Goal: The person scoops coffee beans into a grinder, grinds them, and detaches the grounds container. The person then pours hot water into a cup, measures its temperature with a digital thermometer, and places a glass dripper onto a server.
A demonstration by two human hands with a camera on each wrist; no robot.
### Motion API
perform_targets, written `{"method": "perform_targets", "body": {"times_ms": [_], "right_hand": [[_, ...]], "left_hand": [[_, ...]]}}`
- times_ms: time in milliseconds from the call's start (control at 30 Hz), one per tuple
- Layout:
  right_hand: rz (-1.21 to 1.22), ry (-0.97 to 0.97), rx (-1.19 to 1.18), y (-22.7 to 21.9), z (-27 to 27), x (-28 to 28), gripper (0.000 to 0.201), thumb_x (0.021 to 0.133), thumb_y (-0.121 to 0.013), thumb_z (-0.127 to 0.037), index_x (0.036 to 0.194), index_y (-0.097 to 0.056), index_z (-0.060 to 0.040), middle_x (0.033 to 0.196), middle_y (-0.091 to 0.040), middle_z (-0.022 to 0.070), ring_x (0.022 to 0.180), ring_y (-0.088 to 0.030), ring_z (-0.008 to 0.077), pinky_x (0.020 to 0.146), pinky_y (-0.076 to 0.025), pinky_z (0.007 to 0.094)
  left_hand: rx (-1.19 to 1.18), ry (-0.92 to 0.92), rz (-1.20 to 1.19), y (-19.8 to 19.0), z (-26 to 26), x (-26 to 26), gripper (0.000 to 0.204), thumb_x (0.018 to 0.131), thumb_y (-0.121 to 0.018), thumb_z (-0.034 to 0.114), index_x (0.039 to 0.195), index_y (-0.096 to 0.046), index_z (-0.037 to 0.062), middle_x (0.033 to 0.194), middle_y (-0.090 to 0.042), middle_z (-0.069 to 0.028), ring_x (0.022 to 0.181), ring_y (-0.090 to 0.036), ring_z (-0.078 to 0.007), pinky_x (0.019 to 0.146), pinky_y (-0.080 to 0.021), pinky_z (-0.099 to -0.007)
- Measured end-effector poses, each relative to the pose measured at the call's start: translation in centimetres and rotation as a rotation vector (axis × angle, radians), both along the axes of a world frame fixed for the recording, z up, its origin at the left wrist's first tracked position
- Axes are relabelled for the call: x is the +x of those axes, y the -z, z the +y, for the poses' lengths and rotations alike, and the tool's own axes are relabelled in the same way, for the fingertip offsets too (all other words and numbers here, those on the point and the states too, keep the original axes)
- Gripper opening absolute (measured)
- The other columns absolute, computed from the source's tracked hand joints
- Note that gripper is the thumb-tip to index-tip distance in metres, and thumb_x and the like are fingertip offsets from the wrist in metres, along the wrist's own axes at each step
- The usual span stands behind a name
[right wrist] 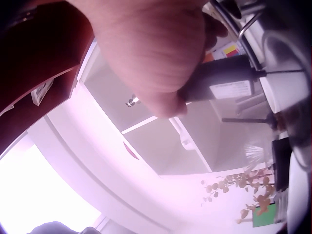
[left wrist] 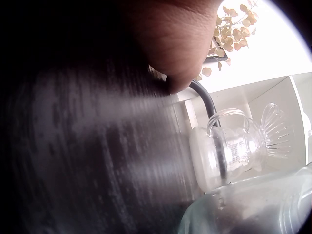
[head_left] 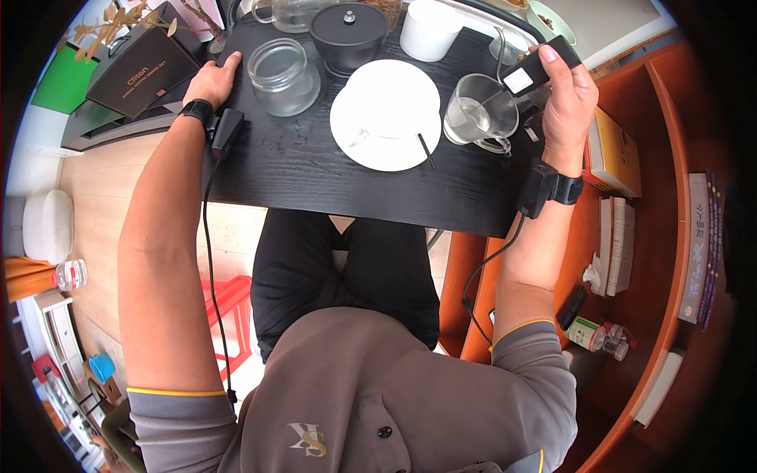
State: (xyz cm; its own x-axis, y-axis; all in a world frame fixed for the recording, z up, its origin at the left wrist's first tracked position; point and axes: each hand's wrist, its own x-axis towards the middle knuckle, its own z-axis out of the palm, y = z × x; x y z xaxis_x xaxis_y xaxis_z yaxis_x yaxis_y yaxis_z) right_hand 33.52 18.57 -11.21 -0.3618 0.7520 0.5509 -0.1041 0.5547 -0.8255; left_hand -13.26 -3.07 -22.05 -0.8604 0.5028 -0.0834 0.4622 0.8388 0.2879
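My right hand (head_left: 569, 101) grips a black handheld milk frother (head_left: 544, 69) with a white label. Its thin metal rod slants down into a glass mug (head_left: 475, 118) that holds some clear liquid. In the right wrist view the frother (right wrist: 219, 78) lies along the palm, and most fingers are hidden behind the hand. At the black table's (head_left: 284, 169) left edge is my left hand (head_left: 211, 83), its thumb on the top and the other fingers hidden below the edge. Beside that hand stands a glass jar (head_left: 284, 79). A white plate (head_left: 378, 154) lies between jar and mug.
A thin black stick (head_left: 426, 150) lies over the plate's rim. Behind stand a black lidded pot (head_left: 347, 43), a white canister (head_left: 430, 31) and a glass jug (head_left: 288, 14). Left of the table is a black box (head_left: 146, 71); an orange-brown shelf (head_left: 658, 150) runs along the right.
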Motion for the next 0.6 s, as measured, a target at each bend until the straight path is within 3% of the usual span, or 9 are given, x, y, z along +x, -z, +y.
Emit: {"method": "perform_targets", "body": {"times_ms": [600], "right_hand": [[0.011,-0.051,-0.046,0.14,0.27,0.2,0.022,0.093,-0.073,-0.023,0.099,-0.076,-0.0016,0.088,-0.073,-0.0002,0.077,-0.06,0.0056,0.069,-0.042,0.0208]], "left_hand": [[0.026,0.023,0.019,0.21,-0.09,0.02,0.091,0.093,-0.039,0.073,0.139,-0.055,-0.0043,0.14,-0.058,-0.0276,0.134,-0.054,-0.037,0.111,-0.04,-0.0456]]}}
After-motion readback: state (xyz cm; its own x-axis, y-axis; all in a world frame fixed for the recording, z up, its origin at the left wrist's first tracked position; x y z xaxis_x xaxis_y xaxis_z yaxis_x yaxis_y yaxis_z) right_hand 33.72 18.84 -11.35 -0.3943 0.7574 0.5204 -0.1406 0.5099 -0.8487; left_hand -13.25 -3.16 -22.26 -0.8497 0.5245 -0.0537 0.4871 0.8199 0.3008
